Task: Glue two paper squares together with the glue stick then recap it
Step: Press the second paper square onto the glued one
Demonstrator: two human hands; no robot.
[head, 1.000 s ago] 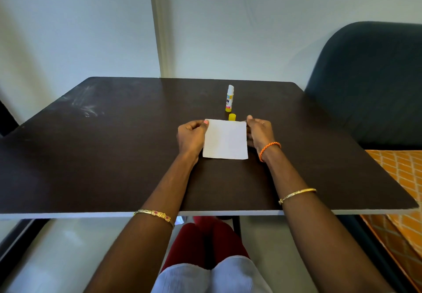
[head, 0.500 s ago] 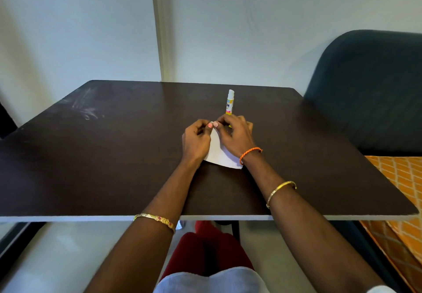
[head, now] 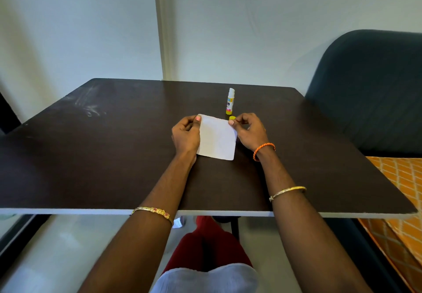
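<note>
1. The white square paper sheet (head: 217, 138) lies on the dark brown table (head: 114, 155), near the middle.
2. The left hand (head: 186, 135) pinches the paper's far left corner, thumb on top, its grip clamped on the paper.
3. The right hand (head: 250, 131) pinches the far right corner the same way.
4. Both arms reach straight out over the table.
5. The small yellow round cap (head: 232, 118) sits just past the paper.
6. The white and yellow glue stick (head: 230, 101) stands upright behind the cap, open.

We list: dark brown table (head: 118, 155), pale scuffs near its far left corner; dark upholstered chair (head: 370, 91) beyond its right edge; orange patterned fabric (head: 397, 178) below.
</note>
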